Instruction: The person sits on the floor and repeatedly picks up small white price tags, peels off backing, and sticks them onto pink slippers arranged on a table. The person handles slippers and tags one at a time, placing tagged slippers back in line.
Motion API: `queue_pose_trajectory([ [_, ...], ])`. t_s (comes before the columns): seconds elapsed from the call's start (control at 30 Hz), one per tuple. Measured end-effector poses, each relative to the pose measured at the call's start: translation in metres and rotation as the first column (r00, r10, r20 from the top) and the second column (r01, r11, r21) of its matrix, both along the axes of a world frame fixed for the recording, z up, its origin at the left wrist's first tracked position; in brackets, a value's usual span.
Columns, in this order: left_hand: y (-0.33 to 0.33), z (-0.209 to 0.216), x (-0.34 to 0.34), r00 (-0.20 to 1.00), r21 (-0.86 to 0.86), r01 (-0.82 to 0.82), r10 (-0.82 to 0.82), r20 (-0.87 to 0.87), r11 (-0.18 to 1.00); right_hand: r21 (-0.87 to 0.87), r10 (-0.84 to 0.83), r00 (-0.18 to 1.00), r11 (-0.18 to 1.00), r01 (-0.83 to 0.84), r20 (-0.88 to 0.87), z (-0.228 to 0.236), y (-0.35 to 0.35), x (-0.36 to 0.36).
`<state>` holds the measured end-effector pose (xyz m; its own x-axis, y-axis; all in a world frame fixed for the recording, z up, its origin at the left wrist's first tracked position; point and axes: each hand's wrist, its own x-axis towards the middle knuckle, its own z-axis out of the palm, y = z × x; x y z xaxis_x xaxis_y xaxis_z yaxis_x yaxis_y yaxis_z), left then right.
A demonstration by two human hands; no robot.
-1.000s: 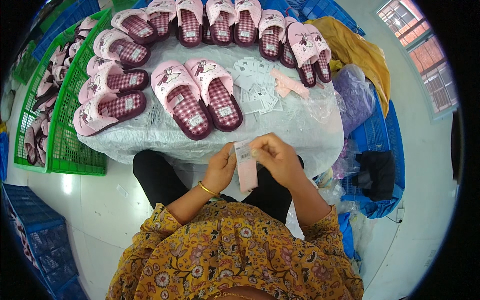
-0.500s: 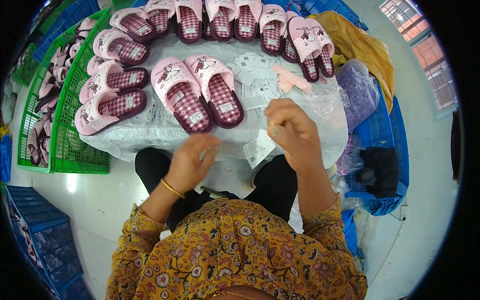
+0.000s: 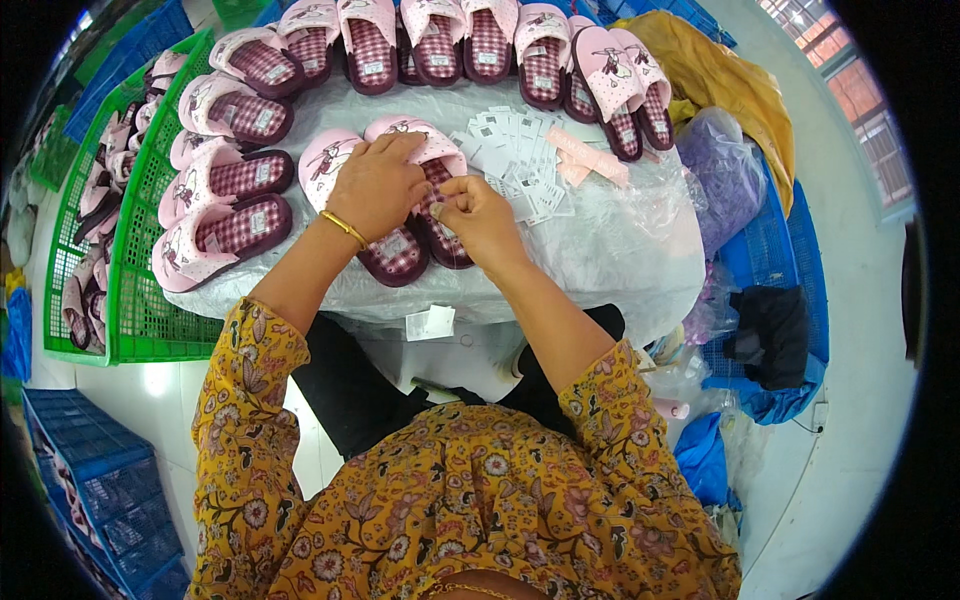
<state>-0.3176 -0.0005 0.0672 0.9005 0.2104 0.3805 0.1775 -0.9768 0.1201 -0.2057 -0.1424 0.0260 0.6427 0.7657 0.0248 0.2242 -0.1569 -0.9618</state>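
Two pink slippers with dark checked insoles stand side by side in front of me, toes away. My left hand is closed over the uppers, its fingers on the right slipper near the opening; its wrist partly covers the left slipper. My right hand pinches close beside the left fingertips, above the right slipper's insole. Whatever lies between its fingers is too small to make out. Small white card tags show at the table's front edge, below the slippers; what holds them there cannot be seen.
More pink slippers line the left and far sides of the plastic-covered table. Loose white tags and pink strips lie right of centre. A green crate of slippers stands left, blue crates right.
Both hands have moved away from me, from above my lap onto the slipper pair. The white tags, formerly below my right hand, are now further left at the table edge.
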Motion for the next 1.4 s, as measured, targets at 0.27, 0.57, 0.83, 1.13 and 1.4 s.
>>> queue_pose_trajectory([
  [0.27, 0.025, -0.010, 0.004, 0.988, -0.221, 0.057, -0.087, -0.131, 0.974, -0.103, 0.063, 0.997, 0.992, -0.067, -0.045, 0.007, 0.002, -0.002],
  [0.57, 0.031, -0.018, 0.004, 0.988, -0.306, 0.107, -0.136, -0.075, 0.946, -0.217, 0.118, 0.992, 0.971, -0.104, 0.051, 0.011, 0.007, 0.002],
  [0.83, 0.032, -0.020, 0.003, 0.986, -0.319, 0.125, -0.155, -0.068, 0.939, -0.283, 0.102, 0.994, 0.955, -0.089, 0.032, 0.021, 0.013, 0.001],
  [1.13, 0.032, -0.022, 0.005, 0.986, -0.354, 0.142, -0.163, -0.031, 0.924, -0.201, 0.135, 0.990, 0.971, -0.127, 0.029, 0.005, 0.013, 0.010],
  [1.4, 0.033, -0.024, 0.004, 0.985, -0.364, 0.144, -0.169, -0.037, 0.920, -0.185, 0.157, 0.984, 0.968, -0.169, -0.079, 0.011, 0.011, 0.011],
])
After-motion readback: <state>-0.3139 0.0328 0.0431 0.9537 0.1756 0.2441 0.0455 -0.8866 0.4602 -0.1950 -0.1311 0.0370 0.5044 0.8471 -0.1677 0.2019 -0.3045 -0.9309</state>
